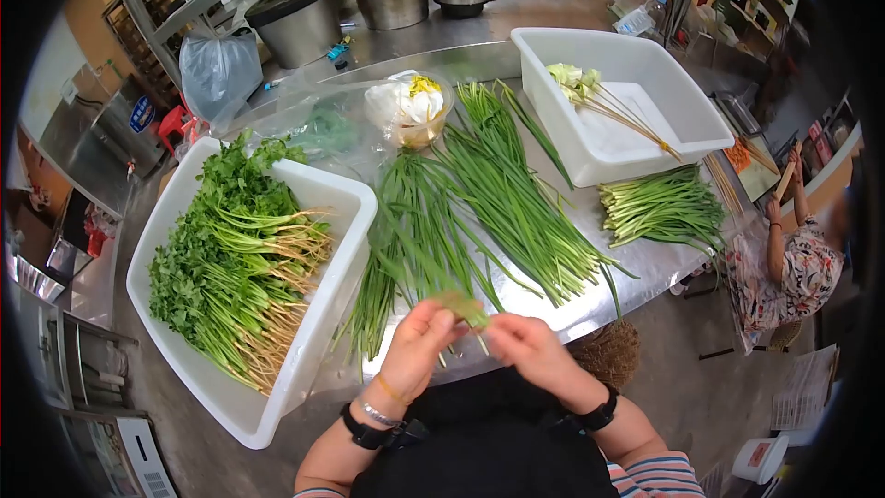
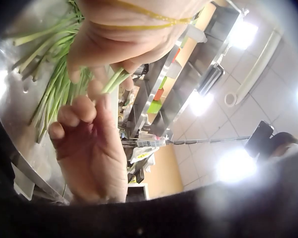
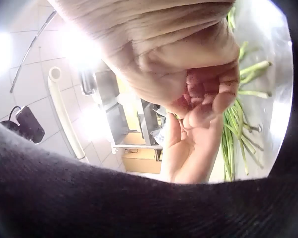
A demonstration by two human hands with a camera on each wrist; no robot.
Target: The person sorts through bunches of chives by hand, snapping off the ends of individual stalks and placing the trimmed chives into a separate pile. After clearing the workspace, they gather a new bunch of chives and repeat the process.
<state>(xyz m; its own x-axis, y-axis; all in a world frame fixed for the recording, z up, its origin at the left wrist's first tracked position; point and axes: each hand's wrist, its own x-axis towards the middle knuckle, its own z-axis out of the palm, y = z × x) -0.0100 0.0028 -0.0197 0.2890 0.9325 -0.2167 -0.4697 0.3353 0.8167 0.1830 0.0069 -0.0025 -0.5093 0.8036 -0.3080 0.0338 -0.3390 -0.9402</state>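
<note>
**Hands.** L and R hands are together at lower centre of the head view, just above the person's dark apron. Left hand (image 1: 415, 346) and right hand (image 1: 533, 350) meet fingertip to fingertip, both pinched on a small bunch of chive stalks (image 1: 464, 307). The left wrist view confirms this: green stalks (image 2: 114, 79) are nipped between left-hand fingers (image 2: 87, 74) at top and the right hand (image 2: 89, 148) below. In the right wrist view the right hand's fingers (image 3: 208, 94) are curled tight, and the stalk itself is not visible there.

**Position of item.** The bunch sits between the two hands, over the near edge of the counter (image 1: 636, 263) and off its surface. Its long axis runs approx. left-to-right across the frame, dipping slightly toward the right hand. Neither hand is nearer, since both are on it, left at one end and right at the other.

**Surroundings.**
- Loose chives (image 1: 498, 194) lie fanned on the counter directly above the hands, tips toward upper centre.
- A shorter trimmed pile (image 1: 664, 207) is at centre right.
- A white tub (image 1: 318, 314) at left holds coriander (image 1: 235, 258), roots toward the hands.
- A second tub (image 1: 553, 120) at upper right holds skewers (image 1: 627, 115).
- A bagged bowl (image 1: 410, 111) is at upper centre.
</note>
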